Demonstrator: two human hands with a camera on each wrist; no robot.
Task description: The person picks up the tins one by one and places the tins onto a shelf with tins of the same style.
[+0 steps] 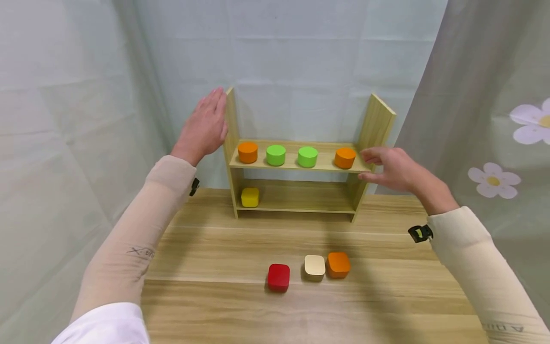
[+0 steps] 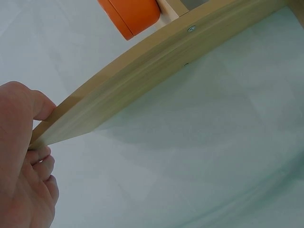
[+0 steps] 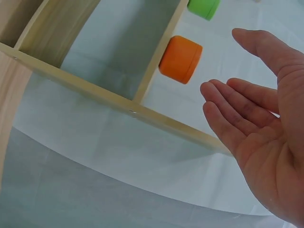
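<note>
Red block (image 1: pixel 278 277), cream block (image 1: pixel 314 265) and orange block (image 1: pixel 338 264) are laid on the table (image 1: pixel 215 296). Behind, the wooden shelf (image 1: pixel 296 165) is flanked: left hand (image 1: pixel 205 126) flat against its side panel, right hand (image 1: pixel 395 168) relaxed beside the other, grasping nothing.

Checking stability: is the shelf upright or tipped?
Upright: the shelf stands on the table, boards level, four cylinders resting in a row.

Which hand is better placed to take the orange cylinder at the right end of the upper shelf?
Right. The right hand is open beside that orange cylinder; the left hand rests against the shelf's far side panel.
</note>
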